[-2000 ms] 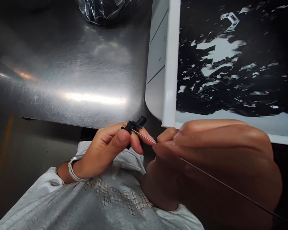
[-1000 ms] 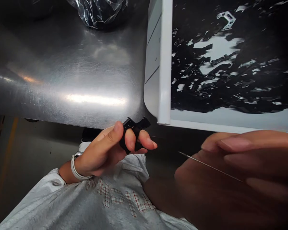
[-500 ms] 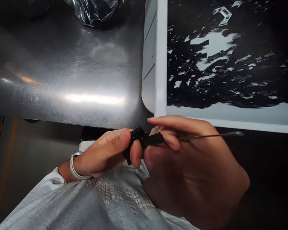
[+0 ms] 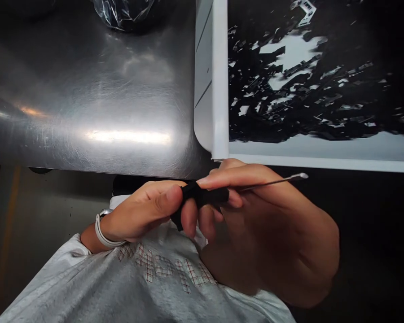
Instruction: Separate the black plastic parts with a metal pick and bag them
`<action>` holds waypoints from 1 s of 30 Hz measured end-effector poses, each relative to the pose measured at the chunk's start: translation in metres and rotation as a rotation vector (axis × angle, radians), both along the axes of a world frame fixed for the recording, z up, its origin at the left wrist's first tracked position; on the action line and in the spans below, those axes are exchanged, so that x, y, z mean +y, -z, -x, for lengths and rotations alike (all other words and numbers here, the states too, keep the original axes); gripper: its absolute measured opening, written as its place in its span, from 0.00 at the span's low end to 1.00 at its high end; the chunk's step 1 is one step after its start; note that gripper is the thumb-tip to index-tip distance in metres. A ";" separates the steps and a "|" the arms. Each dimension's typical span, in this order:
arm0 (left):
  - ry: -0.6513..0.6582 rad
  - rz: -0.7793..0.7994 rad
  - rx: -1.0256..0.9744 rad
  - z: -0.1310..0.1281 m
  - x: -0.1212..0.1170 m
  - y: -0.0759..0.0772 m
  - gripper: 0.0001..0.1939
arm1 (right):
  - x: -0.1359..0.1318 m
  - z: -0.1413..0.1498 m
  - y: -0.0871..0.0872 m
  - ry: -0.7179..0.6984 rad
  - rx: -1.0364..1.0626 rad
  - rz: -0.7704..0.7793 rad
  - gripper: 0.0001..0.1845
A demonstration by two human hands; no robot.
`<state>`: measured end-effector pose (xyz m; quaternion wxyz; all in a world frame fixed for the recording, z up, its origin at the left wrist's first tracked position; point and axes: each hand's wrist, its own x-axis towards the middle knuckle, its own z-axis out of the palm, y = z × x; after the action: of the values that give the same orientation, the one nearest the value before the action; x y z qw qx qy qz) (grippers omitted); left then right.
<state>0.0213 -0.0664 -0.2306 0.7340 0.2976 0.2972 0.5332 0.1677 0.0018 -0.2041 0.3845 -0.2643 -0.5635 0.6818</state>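
My left hand (image 4: 151, 208) is closed on a small black plastic part (image 4: 211, 196), its thumb on top and fingertips below. The part lies between both hands, just in front of my shirt. My right hand (image 4: 272, 224) is closed too, with its index fingertip pressing on the part's upper side. A thin metal tool (image 4: 283, 180) with a small flattened tip is tucked in the right hand and points out to the right. Fingers hide the tool's other end and much of the black part, so its full shape cannot be made out.
A white tray (image 4: 220, 80) at the right holds a heap of black plastic pieces (image 4: 276, 110). To the left is a scratched steel table (image 4: 131, 103), with a clear plastic bag of something dark (image 4: 124, 13) at its far side. The table edge runs just beyond my hands.
My right index finger has come down onto the black part, and the right hand has moved slightly left. The metal tool's tip has swung up and left. The view has shifted a little.
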 end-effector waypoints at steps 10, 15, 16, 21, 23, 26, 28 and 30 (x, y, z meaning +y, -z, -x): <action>-0.053 0.127 -0.025 0.000 -0.003 -0.003 0.36 | 0.001 0.003 0.002 -0.066 -0.009 -0.055 0.12; -0.066 0.159 -0.091 -0.001 -0.004 -0.006 0.35 | -0.001 0.003 0.004 -0.043 -0.027 0.067 0.15; -0.073 0.169 -0.106 -0.001 -0.003 -0.007 0.34 | -0.002 0.003 0.004 -0.025 -0.027 0.069 0.15; -0.081 0.236 -0.108 -0.002 -0.001 -0.011 0.34 | 0.001 0.008 0.004 -0.018 -0.021 0.029 0.14; -0.079 0.270 -0.123 -0.002 -0.001 -0.012 0.33 | 0.002 0.009 0.003 -0.012 -0.045 0.046 0.15; -0.069 0.280 -0.197 -0.001 -0.002 -0.011 0.30 | 0.001 0.007 0.006 0.021 -0.057 0.091 0.14; -0.060 0.280 -0.238 -0.001 -0.002 -0.010 0.30 | -0.001 0.006 0.009 0.038 -0.036 0.156 0.13; -0.053 0.296 -0.253 -0.001 -0.001 -0.010 0.30 | -0.004 0.006 0.012 0.033 0.002 0.201 0.13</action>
<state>0.0223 -0.0674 -0.2204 0.7871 0.1093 0.2855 0.5358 0.1618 -0.0019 -0.2160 0.3676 -0.3101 -0.4873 0.7288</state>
